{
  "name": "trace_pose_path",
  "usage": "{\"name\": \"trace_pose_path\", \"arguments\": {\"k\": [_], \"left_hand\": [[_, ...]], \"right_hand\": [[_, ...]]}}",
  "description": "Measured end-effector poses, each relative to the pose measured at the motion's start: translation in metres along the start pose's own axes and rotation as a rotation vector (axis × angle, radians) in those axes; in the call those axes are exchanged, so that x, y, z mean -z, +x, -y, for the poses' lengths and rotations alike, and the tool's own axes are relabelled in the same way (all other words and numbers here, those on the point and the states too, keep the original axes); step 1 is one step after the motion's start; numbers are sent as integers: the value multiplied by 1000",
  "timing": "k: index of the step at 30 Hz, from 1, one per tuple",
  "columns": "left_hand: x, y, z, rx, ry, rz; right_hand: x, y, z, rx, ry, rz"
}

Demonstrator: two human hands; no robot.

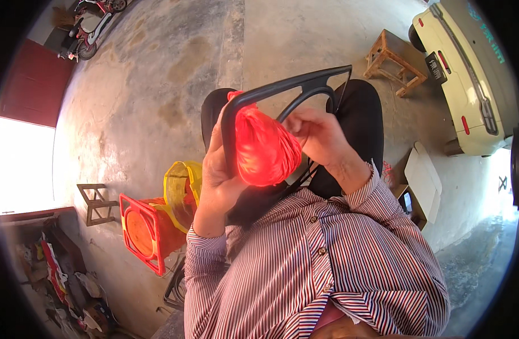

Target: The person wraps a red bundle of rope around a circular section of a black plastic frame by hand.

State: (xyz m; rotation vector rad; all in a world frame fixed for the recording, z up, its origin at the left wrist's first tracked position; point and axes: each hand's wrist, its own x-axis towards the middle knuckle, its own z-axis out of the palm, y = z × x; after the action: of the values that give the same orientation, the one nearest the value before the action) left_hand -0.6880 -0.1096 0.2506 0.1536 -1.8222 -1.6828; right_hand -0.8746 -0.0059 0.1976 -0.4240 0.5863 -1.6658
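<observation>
Over lap — black frame (287, 86) long axis slants up-right, both hands gripping.

place: home garage or yard workshop | floor: stained bare concrete floor (157, 85) | vehicles: pale yellow small car (468, 85), parked red scooter (90, 31) | furniture: low wooden stool (392, 62), dark wooden stool (95, 203) | clutter: open cardboard box (420, 183), red plastic crate (143, 231), heap of mixed scraps (61, 282)

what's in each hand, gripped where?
Left hand grips the black frame by its side bar, beside the red mesh bundle. Right hand pinches at the bundle's top; exact hold unclear.
</observation>
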Motion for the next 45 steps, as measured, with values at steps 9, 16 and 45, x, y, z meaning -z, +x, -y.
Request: {"name": "trace_pose_path", "arguments": {"k": [9, 16, 45], "left_hand": [[3, 2, -5, 155, -3, 132], [15, -7, 18, 67, -19, -46], [15, -14, 12, 377, -198, -194]], "right_hand": [[-38, 28, 7, -114, 580, 306], [14, -10, -15, 180, 239, -127], [-12, -31, 40, 189, 18, -290]]}}
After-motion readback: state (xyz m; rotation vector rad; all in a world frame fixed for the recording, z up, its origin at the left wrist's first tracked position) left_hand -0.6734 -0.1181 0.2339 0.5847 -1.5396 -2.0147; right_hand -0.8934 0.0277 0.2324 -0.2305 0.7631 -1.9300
